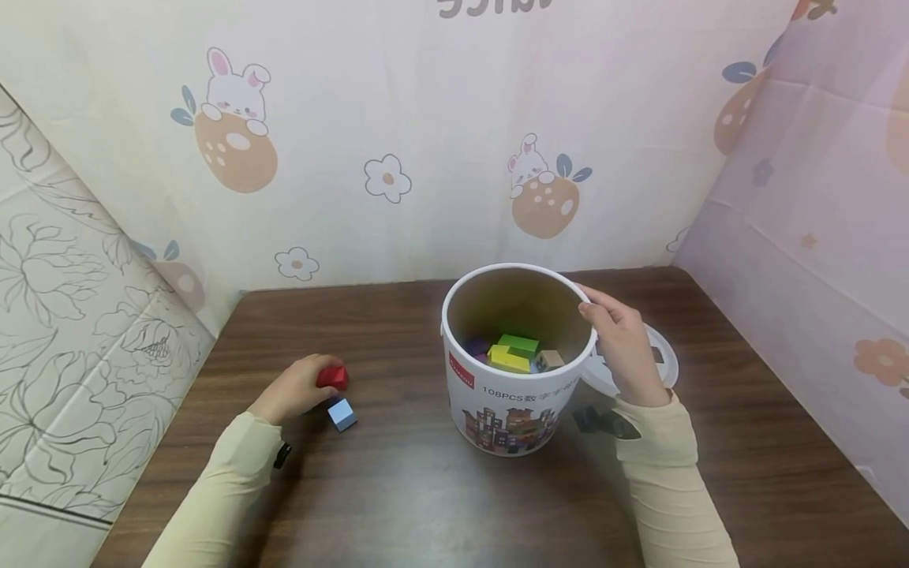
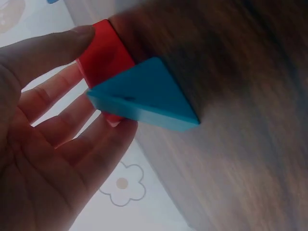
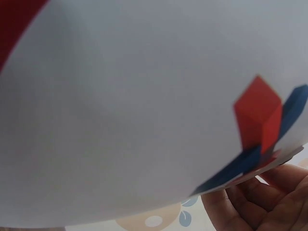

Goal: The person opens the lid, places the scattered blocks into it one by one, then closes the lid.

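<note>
My left hand (image 1: 301,385) pinches a red block (image 1: 334,379) on the left part of the table. The left wrist view shows the thumb on one side of the red block (image 2: 106,53) and the fingers on the other. A blue triangular block (image 2: 147,89) stands close against it, partly covering it in that view. My right hand (image 1: 621,347) holds the rim of a white printed bucket (image 1: 465,394), thumb at the rim and fingers mostly hidden on the outside. Inside lie several blocks, among them a yellow block (image 1: 508,360) and a green block (image 1: 519,345).
A white lid (image 1: 667,359) with cut-outs lies behind my right hand, partly hidden. The dark wooden table (image 1: 398,505) meets a printed cloth (image 1: 398,244) along its back edge.
</note>
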`<state>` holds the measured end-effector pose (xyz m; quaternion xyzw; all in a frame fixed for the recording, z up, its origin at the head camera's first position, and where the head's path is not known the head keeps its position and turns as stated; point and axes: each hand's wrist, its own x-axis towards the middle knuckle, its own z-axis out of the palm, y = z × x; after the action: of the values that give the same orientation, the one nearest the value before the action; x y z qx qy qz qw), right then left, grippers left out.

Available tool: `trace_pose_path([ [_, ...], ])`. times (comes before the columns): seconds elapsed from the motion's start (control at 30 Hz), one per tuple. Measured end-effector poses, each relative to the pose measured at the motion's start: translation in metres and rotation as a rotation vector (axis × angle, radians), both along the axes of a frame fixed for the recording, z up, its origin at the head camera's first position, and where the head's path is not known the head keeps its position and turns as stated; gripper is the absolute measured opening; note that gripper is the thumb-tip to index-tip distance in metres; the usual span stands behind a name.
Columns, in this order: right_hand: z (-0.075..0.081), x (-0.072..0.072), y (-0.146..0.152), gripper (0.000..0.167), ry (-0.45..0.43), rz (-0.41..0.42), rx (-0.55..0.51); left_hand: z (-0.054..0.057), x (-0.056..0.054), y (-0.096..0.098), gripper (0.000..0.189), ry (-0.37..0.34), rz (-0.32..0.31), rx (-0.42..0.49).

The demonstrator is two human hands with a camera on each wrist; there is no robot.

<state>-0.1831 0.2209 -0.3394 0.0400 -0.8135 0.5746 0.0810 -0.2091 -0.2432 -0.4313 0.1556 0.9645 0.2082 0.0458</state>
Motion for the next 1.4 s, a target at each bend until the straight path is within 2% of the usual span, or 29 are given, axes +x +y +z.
trace_pose_path([
  [0.3,0.000,-0.001,-0.001,0.048,0.009,-0.004,0.002,-0.001,-0.001,-0.001,0.035,0.013,0.056,-0.021],
  [0.53,0.001,-0.001,-0.001,0.048,-0.003,-0.014,0.008,0.001,-0.002,-0.003,0.030,-0.016,0.076,-0.018],
  [0.9,0.000,-0.001,-0.001,0.047,0.007,-0.013,0.019,0.009,-0.004,-0.005,0.037,0.068,0.076,0.063],
  [1.0,0.000,0.000,-0.001,0.047,0.007,-0.010,0.011,0.013,-0.004,-0.004,0.040,0.052,0.078,0.109],
  [1.2,0.001,0.000,-0.001,0.048,0.007,0.002,-0.006,0.024,-0.002,0.002,0.046,-0.026,0.116,0.292],
  [1.4,0.000,-0.001,-0.001,0.048,0.013,-0.006,0.006,0.040,-0.002,0.013,0.048,0.009,0.098,0.383],
])
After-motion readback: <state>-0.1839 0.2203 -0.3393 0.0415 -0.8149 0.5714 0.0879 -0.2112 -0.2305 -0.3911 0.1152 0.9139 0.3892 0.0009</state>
